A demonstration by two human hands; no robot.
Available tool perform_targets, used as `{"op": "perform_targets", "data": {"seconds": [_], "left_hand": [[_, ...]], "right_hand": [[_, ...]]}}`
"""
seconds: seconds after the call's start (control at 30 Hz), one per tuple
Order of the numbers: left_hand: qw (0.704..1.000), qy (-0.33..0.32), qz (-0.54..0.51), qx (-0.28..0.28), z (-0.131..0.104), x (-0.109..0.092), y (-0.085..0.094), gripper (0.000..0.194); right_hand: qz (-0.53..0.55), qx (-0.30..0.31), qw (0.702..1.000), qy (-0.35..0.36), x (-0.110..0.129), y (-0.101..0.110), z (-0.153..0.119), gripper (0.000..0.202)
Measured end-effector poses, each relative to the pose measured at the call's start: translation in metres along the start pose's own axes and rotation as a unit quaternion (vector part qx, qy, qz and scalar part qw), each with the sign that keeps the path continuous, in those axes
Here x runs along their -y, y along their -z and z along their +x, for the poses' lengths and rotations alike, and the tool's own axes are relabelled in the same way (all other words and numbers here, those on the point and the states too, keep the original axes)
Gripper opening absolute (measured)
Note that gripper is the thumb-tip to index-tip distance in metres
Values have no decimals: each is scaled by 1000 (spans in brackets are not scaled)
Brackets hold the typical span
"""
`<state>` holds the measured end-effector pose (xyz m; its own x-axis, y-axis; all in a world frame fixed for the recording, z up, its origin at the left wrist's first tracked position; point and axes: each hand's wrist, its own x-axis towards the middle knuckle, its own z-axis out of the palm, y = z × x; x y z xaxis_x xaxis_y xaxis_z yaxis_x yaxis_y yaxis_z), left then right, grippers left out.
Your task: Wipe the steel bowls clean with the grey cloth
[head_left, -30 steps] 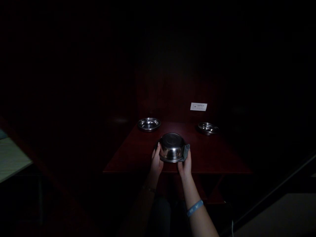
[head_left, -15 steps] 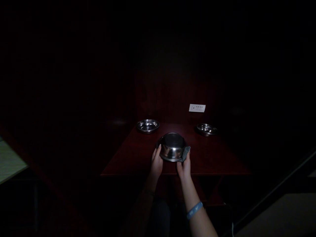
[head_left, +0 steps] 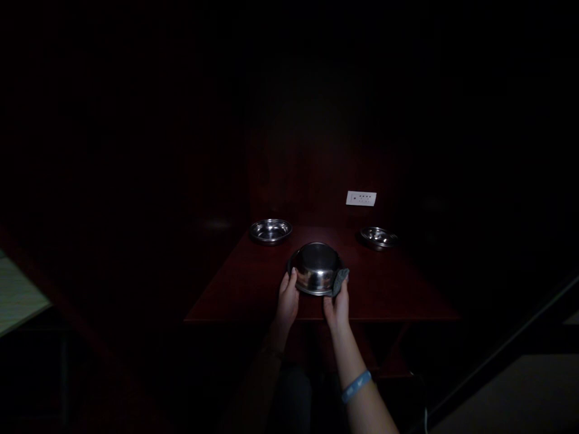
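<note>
A shiny steel bowl is held upside down between my two hands, over the front part of a dark red table. My left hand grips its left rim, thumb against the side. On the right rim, my right hand presses a grey-green cloth to the metal and holds the bowl through it. The fingers under the bowl are partly hidden. A blue band circles my right forearm.
One steel bowl stands upright at the table's back left. Steel bowls, seemingly stacked, are at the back right. A white socket panel is on the back wall. A pale tabletop shows at far left. The surroundings are very dark.
My left thumb has slid slightly lower on the bowl's side. Otherwise the bowl, cloth and hands hold nearly the same place.
</note>
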<state>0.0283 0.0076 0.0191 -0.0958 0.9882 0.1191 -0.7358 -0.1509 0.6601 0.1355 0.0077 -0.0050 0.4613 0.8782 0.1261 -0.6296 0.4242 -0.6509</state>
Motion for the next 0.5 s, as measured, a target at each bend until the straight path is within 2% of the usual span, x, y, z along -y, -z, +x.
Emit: {"op": "perform_targets", "data": {"seconds": [0.13, 0.3, 0.5], "left_hand": [[1000, -20, -2, -14, 2, 4, 2, 34], [999, -27, -5, -43, 7, 8, 9, 33], [996, -44, 0, -74, 9, 7, 10, 28]], "right_hand": [[-10, 19, 1000, 2, 2, -2, -2, 49], [13, 8, 1000, -14, 3, -1, -4, 50], [-22, 32, 999, -18, 1, 2, -4, 49]]}}
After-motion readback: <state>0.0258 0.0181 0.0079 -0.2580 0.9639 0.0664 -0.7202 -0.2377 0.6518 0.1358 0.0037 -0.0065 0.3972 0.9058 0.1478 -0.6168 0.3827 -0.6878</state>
